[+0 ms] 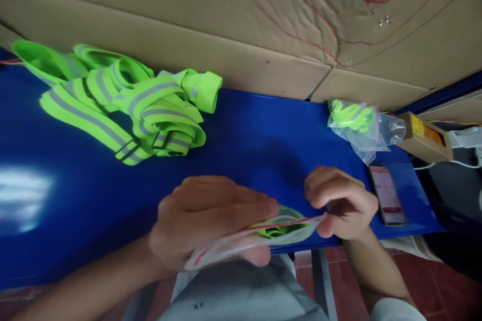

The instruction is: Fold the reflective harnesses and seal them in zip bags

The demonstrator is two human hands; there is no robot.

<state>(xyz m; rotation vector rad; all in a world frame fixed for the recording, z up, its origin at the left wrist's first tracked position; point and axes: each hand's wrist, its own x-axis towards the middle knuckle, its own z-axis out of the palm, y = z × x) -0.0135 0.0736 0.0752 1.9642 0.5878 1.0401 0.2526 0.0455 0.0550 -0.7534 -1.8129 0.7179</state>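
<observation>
Between my hands, just above the table's front edge, is a clear zip bag (pixel 229 247) with a red seal line. A neon green strap (pixel 280 231) shows inside it. My left hand (pixel 211 215) wraps round the bag's left part, fingers over it and thumb beneath. At the bag's right end, my right hand (pixel 341 203) pinches the corner by the red line, its other fingers curled. A heap of neon green reflective straps (pixel 150 105) with grey stripes and black buckles lies at the back left of the table.
Blue table (pixel 248 125) against a cardboard-covered wall (pixel 244 20). At the back right lie clear bags (pixel 356 123) holding green straps, beside a small cardboard box (pixel 427 138). A phone (pixel 387 194) rests near the right edge, with cables beyond.
</observation>
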